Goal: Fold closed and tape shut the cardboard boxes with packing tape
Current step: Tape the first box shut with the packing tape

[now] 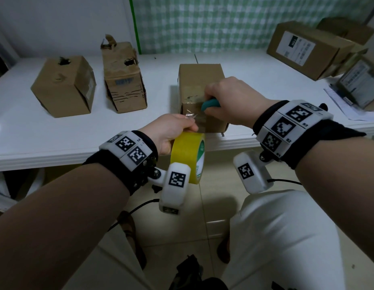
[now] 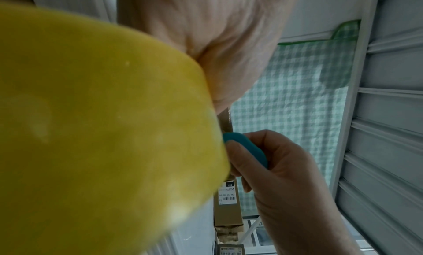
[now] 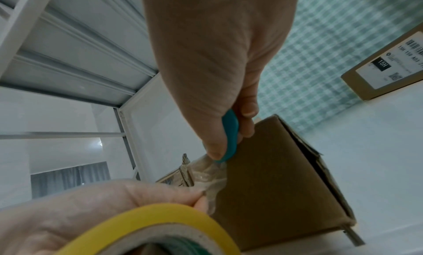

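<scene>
Right hand (image 1: 230,101) is curled round a small teal cutter (image 1: 210,104), thumb along its side, tip set against the clear tape strip (image 3: 211,179) right at the near top edge of the box (image 1: 199,80); judged as the cut step, with the blade placed where the strip leaves the cardboard so the stuck part stays down. Left hand (image 1: 171,132) grips the yellow tape roll (image 1: 189,155) with fingers through the core (fingertips also pinch the loose strip end, per the right wrist view), holding it out past the table (image 1: 56,139) edge and lower than the box top, likely to keep the strip taut for the cutter. The strip runs from the roll up to the box's front face, crumpled and glossy between the two hands; the blade itself is not visible. The box sits at the table's front edge, between and just beyond both hands, touching the cutter hand, flaps down on top (side flap on its right looks slightly agape in the right wrist view). Further out: two battered boxes (image 1: 64,86) stand well apart on the left, labelled boxes (image 1: 307,47) stack at the right rear, with papers (image 1: 338,101) beside them.
</scene>
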Available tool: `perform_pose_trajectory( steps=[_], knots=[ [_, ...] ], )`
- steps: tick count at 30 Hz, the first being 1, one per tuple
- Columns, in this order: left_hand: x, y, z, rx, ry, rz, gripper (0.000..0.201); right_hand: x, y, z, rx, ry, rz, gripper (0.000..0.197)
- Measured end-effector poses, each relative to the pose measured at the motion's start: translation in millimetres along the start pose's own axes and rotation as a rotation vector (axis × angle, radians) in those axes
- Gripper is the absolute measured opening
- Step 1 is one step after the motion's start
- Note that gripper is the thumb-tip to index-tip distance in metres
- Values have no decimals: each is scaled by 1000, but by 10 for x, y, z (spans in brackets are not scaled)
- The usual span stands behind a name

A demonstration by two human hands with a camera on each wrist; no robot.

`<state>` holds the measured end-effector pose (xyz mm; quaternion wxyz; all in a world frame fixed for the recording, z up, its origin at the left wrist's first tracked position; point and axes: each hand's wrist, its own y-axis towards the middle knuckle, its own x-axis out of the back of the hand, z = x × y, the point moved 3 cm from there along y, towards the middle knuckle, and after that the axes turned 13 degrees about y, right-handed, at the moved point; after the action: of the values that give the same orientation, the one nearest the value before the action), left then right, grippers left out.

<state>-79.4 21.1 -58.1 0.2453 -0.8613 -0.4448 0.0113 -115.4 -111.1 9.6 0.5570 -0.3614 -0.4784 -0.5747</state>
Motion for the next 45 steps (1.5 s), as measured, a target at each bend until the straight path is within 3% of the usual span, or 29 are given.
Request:
perform_pose_trajectory(
  steps=[9,14,18,22,29,35,45],
  knots=[
    [-33,-16,-11,17,31,-1,26,18,-13,9,-31,-36,52,19],
    [-31,-7,-1,16,5,-4,23,-93,-32,-55,-81,-132,198,8],
    [-8,-8,9,16,1,-4,21,18,-30,-59,-96,96,75,24],
    [3,5,32,21,30,7,24,127,16,-59,-62,415,-133,25],
    [20,29,54,-7,54,26,28,-116,144,-42,-25,270,-222,25],
    [91,51,92,-40,105,68,28,-322,197,-2,-48,77,-269,44],
    [213,5,275,-11,204,81,23,-342,229,-6,-72,51,-192,53]
  ],
)
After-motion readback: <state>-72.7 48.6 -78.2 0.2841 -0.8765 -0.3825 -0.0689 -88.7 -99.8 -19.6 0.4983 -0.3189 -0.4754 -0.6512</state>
